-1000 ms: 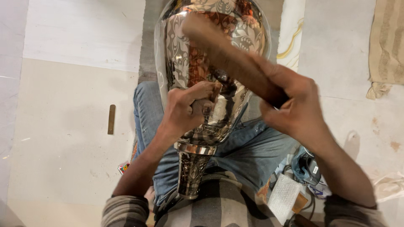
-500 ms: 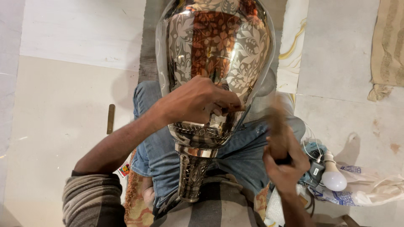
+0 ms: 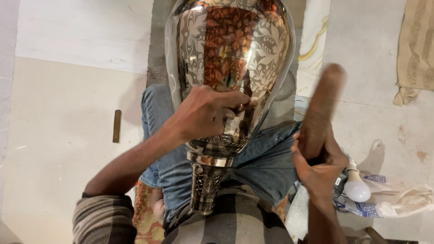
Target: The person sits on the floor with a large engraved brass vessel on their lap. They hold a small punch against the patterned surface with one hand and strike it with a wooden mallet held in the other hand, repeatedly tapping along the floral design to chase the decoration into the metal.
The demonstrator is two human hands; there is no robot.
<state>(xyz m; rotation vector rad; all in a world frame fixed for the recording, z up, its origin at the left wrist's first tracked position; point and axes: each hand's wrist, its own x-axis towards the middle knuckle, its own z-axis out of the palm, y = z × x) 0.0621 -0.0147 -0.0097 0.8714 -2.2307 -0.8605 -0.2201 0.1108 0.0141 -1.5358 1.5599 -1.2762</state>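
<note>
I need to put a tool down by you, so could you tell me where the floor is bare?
The pale floor on the left is bare around the small wooden stick. On the right, the bulb and plastic bag crowd the floor beside the right hand.

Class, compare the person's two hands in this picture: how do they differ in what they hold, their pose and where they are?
The left hand rests on the engraved metal vase, pinching a small tool against it; the right hand grips a brown wooden mallet and touches no vase. The left hand lies knuckles-up over the lap; the right hand is raised off to the side, mallet pointing up. Both are bare and closed around a tool.
</note>
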